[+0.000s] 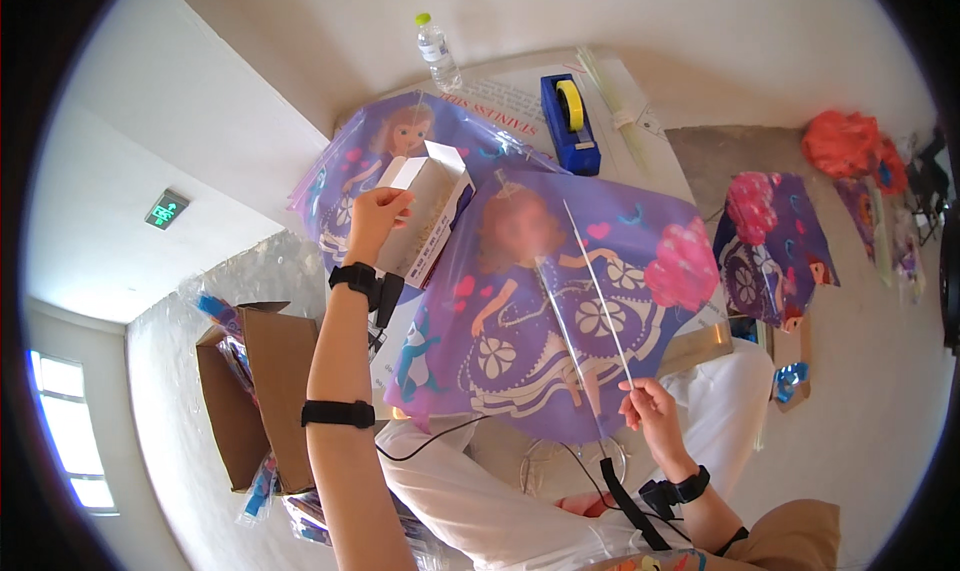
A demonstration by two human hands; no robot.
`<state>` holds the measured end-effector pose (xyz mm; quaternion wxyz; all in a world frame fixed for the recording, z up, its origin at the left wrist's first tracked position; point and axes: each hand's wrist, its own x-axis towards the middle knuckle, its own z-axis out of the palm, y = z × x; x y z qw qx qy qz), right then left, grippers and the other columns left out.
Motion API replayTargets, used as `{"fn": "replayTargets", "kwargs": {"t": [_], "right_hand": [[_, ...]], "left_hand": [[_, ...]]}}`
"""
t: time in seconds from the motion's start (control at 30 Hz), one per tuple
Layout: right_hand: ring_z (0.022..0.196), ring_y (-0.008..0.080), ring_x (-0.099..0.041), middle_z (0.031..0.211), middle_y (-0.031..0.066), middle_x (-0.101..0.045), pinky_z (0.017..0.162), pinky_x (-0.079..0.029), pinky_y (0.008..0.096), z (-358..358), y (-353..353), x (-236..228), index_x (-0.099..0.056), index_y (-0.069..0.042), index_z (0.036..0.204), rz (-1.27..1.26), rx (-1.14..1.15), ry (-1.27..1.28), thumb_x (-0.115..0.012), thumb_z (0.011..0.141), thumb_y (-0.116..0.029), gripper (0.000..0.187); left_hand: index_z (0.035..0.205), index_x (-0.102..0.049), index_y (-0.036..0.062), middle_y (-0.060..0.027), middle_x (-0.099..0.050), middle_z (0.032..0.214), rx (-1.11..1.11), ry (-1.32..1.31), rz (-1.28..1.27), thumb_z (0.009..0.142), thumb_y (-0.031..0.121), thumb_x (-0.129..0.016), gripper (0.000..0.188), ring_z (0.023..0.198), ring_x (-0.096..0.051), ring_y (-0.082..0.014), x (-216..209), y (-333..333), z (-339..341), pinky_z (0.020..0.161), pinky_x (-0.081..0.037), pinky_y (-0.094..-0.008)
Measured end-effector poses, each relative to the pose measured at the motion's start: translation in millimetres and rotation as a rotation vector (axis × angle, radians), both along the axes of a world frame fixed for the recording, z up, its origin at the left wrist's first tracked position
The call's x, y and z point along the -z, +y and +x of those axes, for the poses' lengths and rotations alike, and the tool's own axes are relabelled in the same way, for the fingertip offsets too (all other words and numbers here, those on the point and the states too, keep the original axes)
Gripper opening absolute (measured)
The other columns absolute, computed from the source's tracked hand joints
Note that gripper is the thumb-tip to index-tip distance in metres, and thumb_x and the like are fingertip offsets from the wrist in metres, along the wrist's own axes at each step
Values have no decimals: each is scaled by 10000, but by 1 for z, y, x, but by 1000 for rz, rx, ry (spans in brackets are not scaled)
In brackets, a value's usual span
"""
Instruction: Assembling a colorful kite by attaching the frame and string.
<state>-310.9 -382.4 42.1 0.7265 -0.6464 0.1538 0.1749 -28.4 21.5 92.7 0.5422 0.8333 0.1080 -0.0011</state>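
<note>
A purple kite-like plastic sheet [655, 316] with a printed cartoon girl in a gown spreads over the near table edge and my lap. A dark centre strip runs down it. My right hand [652, 411] pinches the lower end of a thin white rod [598, 296], which slants up across the sheet. Over the white cardboard box [447, 233], my left hand [380, 214] has its fingers pinched together at the near-left rim. What those fingers hold is too small to make out. The box stands open, with its contents hard to discern. A similar purple sheet [330, 193] lies beneath it.
A blue tape dispenser [578, 153] and a clear bottle [435, 53] stand at the table's far side, near pale thin sticks [625, 121]. An open cardboard box [282, 401] is left of the table. Purple printed sheets [770, 261] and a red bag [840, 146] are at right.
</note>
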Motion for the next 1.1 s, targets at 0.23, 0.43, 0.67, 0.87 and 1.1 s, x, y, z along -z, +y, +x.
{"fn": "replayTargets", "kwargs": {"t": [0.23, 0.43, 0.67, 0.87, 1.1], "right_hand": [[617, 53, -443, 797, 32, -570, 557, -370, 188, -38, -14, -46, -564, -14, 1063, 193, -153, -102, -443, 1018, -122, 168], [641, 78, -441, 827, 44, -580, 581, -381, 205, -72, -13, -95, -556, 17, 1095, 400, -506, 58, -428, 1009, -76, 180], [649, 82, -481, 817, 54, -595, 577, -384, 207, -109, -28, -126, -575, 15, 1103, 292, -621, 117, -446, 1005, -79, 187], [657, 71, -497, 834, 46, -604, 597, -414, 213, -130, -43, -141, -584, -8, 1115, 28, -772, 37, -464, 1001, -65, 175], [686, 61, -533, 825, 6, -591, 568, -410, 201, -129, -14, -143, -537, -21, 1181, 66, -639, -25, -514, 997, -110, 205]], "left_hand": [[911, -655, 3, -21, -663, 816, 119, -192, -191, 924, 77, -594, 97, 718, -606, -85, -49, -99, -134, 629, -471, -223], [937, -669, -27, -72, -677, 924, -25, -257, -539, 908, 37, -642, 75, 925, -629, -131, -74, -183, -309, 776, -481, -228], [922, -687, -45, -110, -665, 907, -187, -523, -821, 890, 15, -650, 78, 962, -634, -224, -68, -197, -393, 968, -471, -417], [950, -686, -50, -122, -671, 939, -212, -572, -694, 886, -7, -644, 88, 997, -650, -276, -83, -194, -409, 963, -483, -416], [943, -701, -40, -126, -687, 970, 39, -386, -463, 853, -29, -673, 95, 990, -668, -263, -86, -233, -435, 836, -524, -337]]}}
